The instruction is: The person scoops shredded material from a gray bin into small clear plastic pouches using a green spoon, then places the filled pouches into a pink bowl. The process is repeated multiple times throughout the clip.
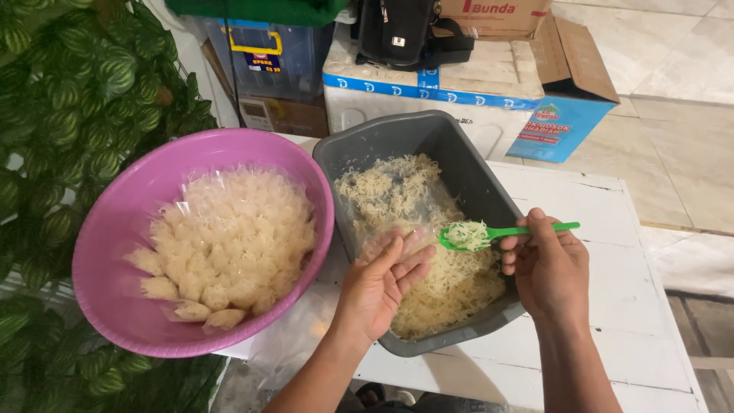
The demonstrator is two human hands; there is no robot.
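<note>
My left hand holds a small clear plastic bag open over a grey rectangular tub filled with pale shredded food. My right hand grips a green plastic spoon by its handle. The spoon carries a heap of the shreds and hovers right beside the bag's mouth. To the left stands a pink round basin holding several small filled clear bags.
Both containers rest on a white wooden table. Green leafy foliage fills the left side. Behind the table stand a white foam box, a blue crate, cardboard boxes and a black bag. Tiled floor lies to the right.
</note>
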